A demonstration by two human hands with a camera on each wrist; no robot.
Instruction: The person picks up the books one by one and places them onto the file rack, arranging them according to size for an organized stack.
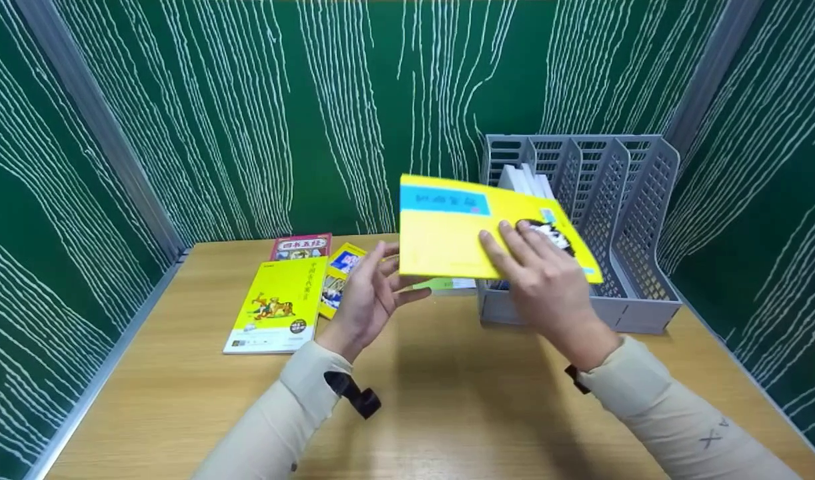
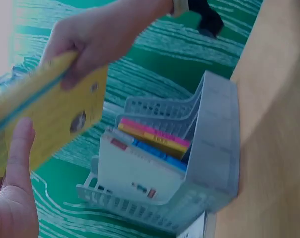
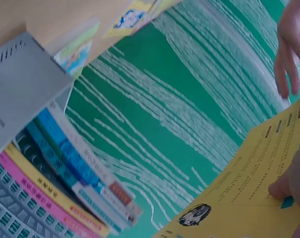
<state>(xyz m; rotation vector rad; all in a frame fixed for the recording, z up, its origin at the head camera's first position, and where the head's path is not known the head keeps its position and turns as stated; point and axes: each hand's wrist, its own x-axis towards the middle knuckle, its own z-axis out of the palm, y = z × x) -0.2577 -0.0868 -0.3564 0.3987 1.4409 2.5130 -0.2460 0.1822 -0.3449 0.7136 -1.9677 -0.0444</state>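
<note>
A thin yellow book [image 1: 447,243] with a blue title block is held up in the air, tilted, in front of the rack. My right hand [image 1: 554,293] grips it, fingers flat over the upper cover and thumb [image 3: 288,186] pressed against the underside. Near the book's left edge is my left hand [image 1: 367,300], its fingers loosely spread; part of them passes behind the cover. From the left wrist, one straight finger [image 2: 21,158] of that hand overlaps the yellow cover. The right wrist view shows my left fingers [image 3: 291,69] hanging beyond the book's edge.
A grey slotted file rack [image 1: 581,310] stands at the back right; its left section holds several books, including a white one [image 2: 135,168] and a pink-and-yellow one [image 2: 154,136]. At left lie a yellow-green book [image 1: 274,303], a red-pink book [image 1: 304,245] and a yellow book [image 1: 334,293].
</note>
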